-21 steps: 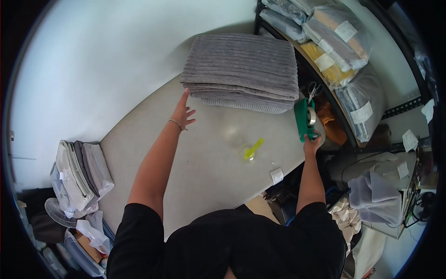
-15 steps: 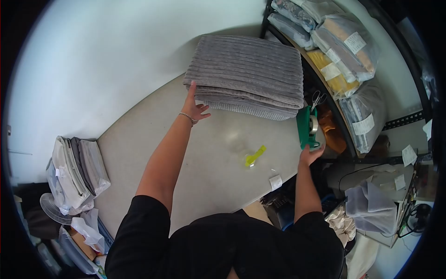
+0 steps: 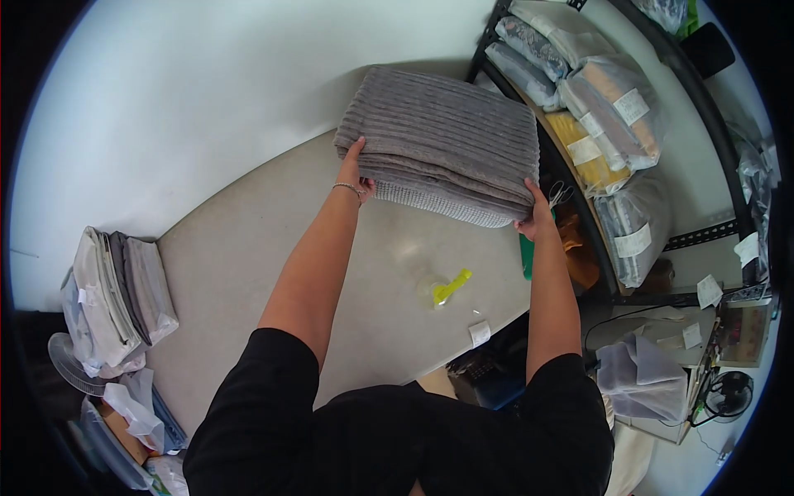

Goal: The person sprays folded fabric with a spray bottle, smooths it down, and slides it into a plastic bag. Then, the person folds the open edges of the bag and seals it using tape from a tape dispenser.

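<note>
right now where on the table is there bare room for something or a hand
The table's widest bare patch lies between the fabric stack and left arm; a smaller one separates the yellow-green tool from the gray blankets. Crowded: the right edge, with the green object and right hand.

A thick grey ribbed blanket (image 3: 442,116), folded into a neat rectangular stack, sits broad side up at the desk's (image 3: 273,248) far right corner, turned slightly askew, its layered folds facing the near edge. Directly beneath it, a paler, finely textured grey fabric (image 3: 442,205) shows as a narrow band
</note>
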Tool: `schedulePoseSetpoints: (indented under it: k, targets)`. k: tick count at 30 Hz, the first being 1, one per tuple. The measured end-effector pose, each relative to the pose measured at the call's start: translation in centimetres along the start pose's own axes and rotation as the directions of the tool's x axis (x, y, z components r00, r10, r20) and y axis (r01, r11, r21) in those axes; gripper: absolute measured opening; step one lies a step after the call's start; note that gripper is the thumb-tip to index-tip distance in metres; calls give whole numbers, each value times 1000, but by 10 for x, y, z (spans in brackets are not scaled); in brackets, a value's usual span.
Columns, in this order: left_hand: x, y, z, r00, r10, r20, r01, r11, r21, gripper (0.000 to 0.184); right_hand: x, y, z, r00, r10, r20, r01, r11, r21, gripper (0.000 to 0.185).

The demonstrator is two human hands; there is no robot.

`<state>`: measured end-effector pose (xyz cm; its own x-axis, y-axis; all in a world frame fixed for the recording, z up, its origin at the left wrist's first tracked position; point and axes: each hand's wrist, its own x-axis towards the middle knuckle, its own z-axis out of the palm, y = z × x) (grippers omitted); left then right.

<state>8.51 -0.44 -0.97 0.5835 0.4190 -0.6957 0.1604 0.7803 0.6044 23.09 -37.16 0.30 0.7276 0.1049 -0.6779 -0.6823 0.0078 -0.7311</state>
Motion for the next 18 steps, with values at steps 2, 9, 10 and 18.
schedulePoseSetpoints:
  k: [2,9,10,18]
  targets:
    - [5,5,4,999,-36,-36,36,999,-4,82,-3,-8,-2,999,-1,45,-1,999,33,67]
    - [35,39,20,939,192,-287,-212,976,-40,84,-55,-40,39,986,-159,49,148,971,186,61]
    - [34,52,20,925,231,-301,-264,962,-71,85,-74,-42,50,986,-158,52,146,973,180,61]
    - [-124,94,-157,812,574,105,-509,785,-353,61,-164,22,114,868,-314,386,243,944,222,52]
